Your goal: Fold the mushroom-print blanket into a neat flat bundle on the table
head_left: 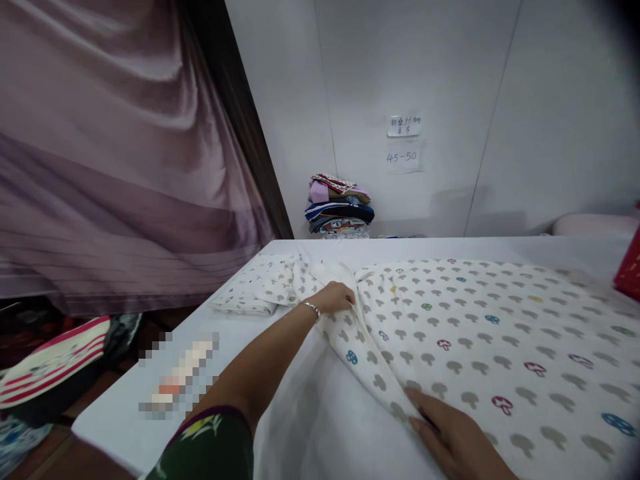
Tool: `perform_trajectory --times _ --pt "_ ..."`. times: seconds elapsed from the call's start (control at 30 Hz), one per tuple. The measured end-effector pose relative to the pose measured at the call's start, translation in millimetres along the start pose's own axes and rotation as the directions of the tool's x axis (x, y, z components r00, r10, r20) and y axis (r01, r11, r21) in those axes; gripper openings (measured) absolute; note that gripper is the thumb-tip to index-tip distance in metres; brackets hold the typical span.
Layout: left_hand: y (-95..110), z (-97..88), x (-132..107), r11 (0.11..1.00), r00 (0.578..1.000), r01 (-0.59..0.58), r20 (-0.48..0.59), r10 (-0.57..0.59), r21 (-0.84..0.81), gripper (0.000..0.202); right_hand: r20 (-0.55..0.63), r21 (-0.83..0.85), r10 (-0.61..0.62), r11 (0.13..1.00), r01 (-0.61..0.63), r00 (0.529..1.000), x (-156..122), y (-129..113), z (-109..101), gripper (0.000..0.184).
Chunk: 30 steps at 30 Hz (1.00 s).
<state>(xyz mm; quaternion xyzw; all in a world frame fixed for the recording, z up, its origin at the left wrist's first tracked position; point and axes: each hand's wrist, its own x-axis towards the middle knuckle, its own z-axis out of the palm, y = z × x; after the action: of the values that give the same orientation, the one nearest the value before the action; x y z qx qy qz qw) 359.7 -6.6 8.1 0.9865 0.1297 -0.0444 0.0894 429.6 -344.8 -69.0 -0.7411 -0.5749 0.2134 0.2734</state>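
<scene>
A white blanket [490,333] printed with grey and coloured mushrooms lies spread over the white table [310,427]. My left hand [336,298], a bracelet on its wrist, reaches far out and is closed on a bunched fold of the blanket near its far left corner. My right hand [453,437] lies flat with fingers stretched out, pressing the blanket's near edge against the table. A crumpled part of the same patterned cloth [260,287] trails left of my left hand.
A stack of folded clothes [339,207] stands against the white wall behind the table. A mauve curtain [110,160] hangs at left. A striped item [50,360] lies below it. A red object [631,267] sits at the right edge.
</scene>
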Motion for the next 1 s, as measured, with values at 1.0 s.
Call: perform_trajectory --times 1.0 --pt "25 -6.5 34 0.929 0.976 -0.038 0.212 -0.044 0.368 0.032 -0.049 0.054 0.038 0.998 -0.036 0.998 -1 1 3 0.047"
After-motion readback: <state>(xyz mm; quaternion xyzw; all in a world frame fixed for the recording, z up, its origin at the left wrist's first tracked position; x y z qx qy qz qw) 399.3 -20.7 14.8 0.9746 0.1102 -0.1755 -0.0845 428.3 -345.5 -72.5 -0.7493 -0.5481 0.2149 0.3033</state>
